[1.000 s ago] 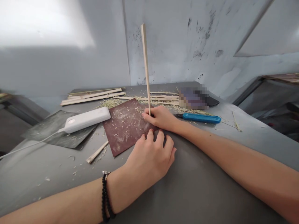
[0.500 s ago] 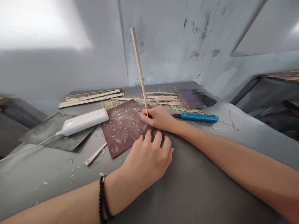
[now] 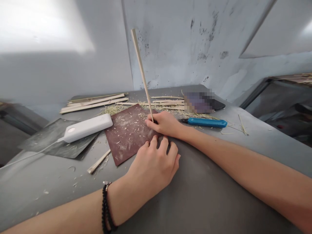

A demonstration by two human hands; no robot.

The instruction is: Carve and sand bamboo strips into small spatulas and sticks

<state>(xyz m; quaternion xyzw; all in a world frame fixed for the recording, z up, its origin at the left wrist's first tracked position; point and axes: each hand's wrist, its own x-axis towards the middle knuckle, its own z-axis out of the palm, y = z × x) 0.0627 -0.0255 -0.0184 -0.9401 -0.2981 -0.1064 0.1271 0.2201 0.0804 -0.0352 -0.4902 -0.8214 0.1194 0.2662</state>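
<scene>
A long, thin bamboo stick [image 3: 141, 68] rises from my right hand [image 3: 167, 124], whose fingers pinch it close to its lower end. It leans to the left over a reddish-brown sheet of sandpaper [image 3: 124, 136] dusted with shavings; the very tip of the stick is hidden by my fingers. My left hand [image 3: 156, 159], with a black beaded bracelet at the wrist, lies palm down with fingers apart, its fingertips on the near right edge of the sandpaper. Just right of my right hand lies a cutter knife with a blue handle [image 3: 207, 122].
Split bamboo strips [image 3: 97, 103] and shavings lie along the table's back. A white corded device [image 3: 89, 127] rests on a dark grey sheet [image 3: 84, 151] at left. A short bamboo piece [image 3: 98, 162] lies in front. A phone-like object [image 3: 201, 102], partly blurred, is at back right.
The top of the bamboo stick has tipped a little further left. My right hand still pinches its lower end, and my left hand stays at the sandpaper's edge.
</scene>
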